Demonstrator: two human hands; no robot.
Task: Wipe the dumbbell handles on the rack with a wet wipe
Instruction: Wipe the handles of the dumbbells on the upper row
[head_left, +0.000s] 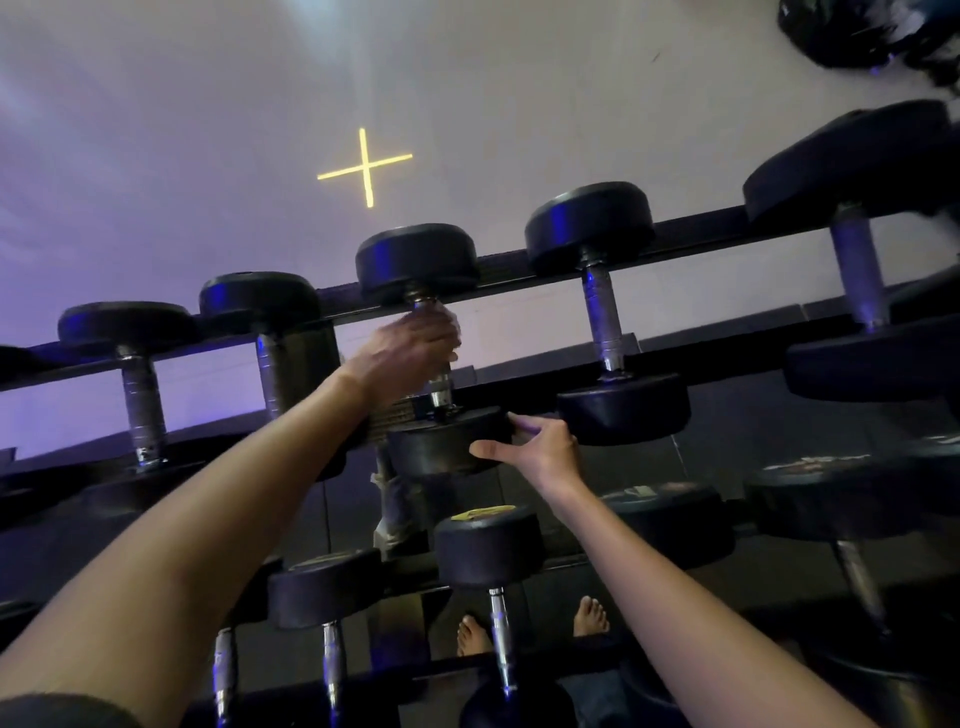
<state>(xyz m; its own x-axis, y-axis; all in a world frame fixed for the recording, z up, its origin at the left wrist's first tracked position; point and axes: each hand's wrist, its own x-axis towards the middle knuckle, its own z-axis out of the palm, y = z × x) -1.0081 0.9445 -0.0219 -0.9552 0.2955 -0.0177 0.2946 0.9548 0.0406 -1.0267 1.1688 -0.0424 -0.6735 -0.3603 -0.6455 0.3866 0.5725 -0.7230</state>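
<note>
- Head view: my left hand (410, 348) wraps the handle (440, 387) of the middle dumbbell (415, 260) on the rack (511, 266)'s top rail. A pale blur at my fingers may be the wet wipe (448, 319).
- My right hand (540, 447) pinches the near head (436, 447), steadying it.
- I judge this handle is mid-wipe. Next I need to regrip on a neighbouring handle.
</note>
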